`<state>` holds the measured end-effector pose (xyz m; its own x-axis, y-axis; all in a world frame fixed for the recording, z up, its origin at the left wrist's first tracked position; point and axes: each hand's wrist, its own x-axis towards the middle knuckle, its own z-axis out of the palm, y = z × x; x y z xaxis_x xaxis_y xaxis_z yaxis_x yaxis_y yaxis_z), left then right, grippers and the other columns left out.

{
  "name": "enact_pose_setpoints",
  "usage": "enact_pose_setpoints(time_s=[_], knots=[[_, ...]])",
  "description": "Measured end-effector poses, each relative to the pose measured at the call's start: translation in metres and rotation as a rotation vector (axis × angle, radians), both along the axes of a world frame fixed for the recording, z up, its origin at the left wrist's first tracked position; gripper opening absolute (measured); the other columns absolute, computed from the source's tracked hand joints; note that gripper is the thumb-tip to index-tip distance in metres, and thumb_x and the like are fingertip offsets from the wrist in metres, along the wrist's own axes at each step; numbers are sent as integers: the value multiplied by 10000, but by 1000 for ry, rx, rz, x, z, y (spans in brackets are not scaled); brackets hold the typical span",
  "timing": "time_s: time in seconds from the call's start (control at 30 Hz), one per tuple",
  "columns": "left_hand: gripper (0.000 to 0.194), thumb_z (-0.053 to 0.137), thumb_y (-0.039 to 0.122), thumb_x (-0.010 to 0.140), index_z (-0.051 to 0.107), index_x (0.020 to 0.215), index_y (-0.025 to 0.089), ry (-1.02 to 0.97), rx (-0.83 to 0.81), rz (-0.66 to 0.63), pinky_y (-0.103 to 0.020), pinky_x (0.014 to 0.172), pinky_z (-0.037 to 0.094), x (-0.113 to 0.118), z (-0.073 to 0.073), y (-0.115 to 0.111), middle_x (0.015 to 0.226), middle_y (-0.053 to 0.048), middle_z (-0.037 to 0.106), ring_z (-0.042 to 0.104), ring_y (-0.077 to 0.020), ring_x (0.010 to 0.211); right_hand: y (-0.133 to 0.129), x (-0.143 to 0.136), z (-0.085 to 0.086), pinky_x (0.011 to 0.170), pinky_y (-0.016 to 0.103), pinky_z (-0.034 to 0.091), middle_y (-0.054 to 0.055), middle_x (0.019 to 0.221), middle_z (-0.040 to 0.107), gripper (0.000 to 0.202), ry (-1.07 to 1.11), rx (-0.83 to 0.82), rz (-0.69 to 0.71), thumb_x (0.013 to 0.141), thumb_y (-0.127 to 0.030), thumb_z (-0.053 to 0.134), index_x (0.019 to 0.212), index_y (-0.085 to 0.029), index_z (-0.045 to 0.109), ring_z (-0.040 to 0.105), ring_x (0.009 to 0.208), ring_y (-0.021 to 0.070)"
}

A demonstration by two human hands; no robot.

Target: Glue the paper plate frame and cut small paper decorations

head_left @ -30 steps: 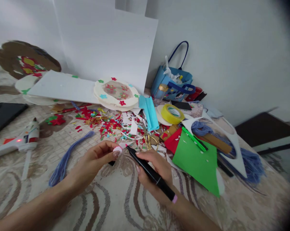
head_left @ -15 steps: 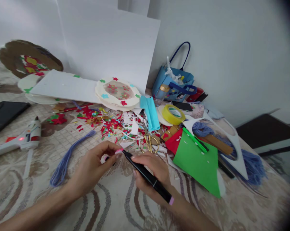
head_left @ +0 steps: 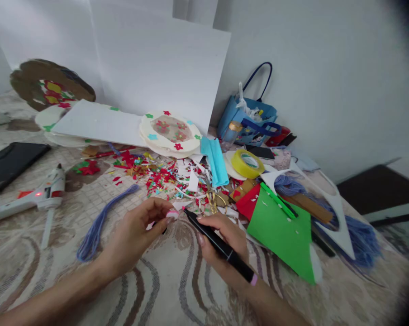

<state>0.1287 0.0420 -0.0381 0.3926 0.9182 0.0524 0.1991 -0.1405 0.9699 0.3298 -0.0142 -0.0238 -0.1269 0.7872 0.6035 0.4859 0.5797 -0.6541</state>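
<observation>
My left hand [head_left: 136, 233] pinches a small white paper piece [head_left: 172, 213] with pink colouring on its edge. A dark marker cap shows just below those fingertips. My right hand [head_left: 225, 244] is closed round a black marker [head_left: 221, 246] with a pink end, its tip pointing up and left, slightly apart from the paper piece. Gold-handled scissors [head_left: 213, 202] lie behind my right hand. Coloured paper scraps [head_left: 164, 179] are spread beyond both hands, and a blue yarn bundle [head_left: 102, 222] lies left of my left hand.
At the left are a glue gun [head_left: 51, 188] and a black tablet [head_left: 14, 163]. Decorated round plates [head_left: 146, 136] stand at the back. On the right lie green sheet [head_left: 279, 231], yellow tape [head_left: 247, 164] and more yarn [head_left: 363, 240]. A blue bag [head_left: 252, 117] is behind.
The marker tip has moved away from the paper piece, with a small gap between them now. The whole view has shifted slightly, so the table objects appear further right.
</observation>
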Motion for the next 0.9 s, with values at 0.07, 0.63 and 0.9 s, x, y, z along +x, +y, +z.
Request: enact_pose_setpoints(time_s=[0.07, 0.63, 0.9], knots=[[82, 557, 237, 836, 564, 908, 198, 20, 16, 14, -288, 711, 493, 0, 1, -1, 847, -21, 641, 632, -166, 793, 1, -2, 0, 738, 252, 497, 42, 902, 652, 272, -6, 18, 18, 766, -110, 569, 1028, -185, 582, 616, 817, 146], [51, 556, 223, 841, 576, 884, 204, 126, 153, 32, -282, 725, 494, -1, -4, -1, 835, -3, 634, 613, -143, 782, 1, -6, -5, 734, 254, 504, 48, 862, 638, 290, -57, 38, 65, 756, -103, 572, 1038, -172, 577, 608, 784, 147], [56, 543, 228, 854, 575, 897, 210, 141, 184, 22, -278, 734, 501, -2, 0, -1, 854, -7, 630, 613, -140, 796, 0, -1, -1, 684, 242, 488, 33, 839, 636, 243, -33, 0, 4, 768, -108, 570, 999, -181, 579, 605, 747, 134]])
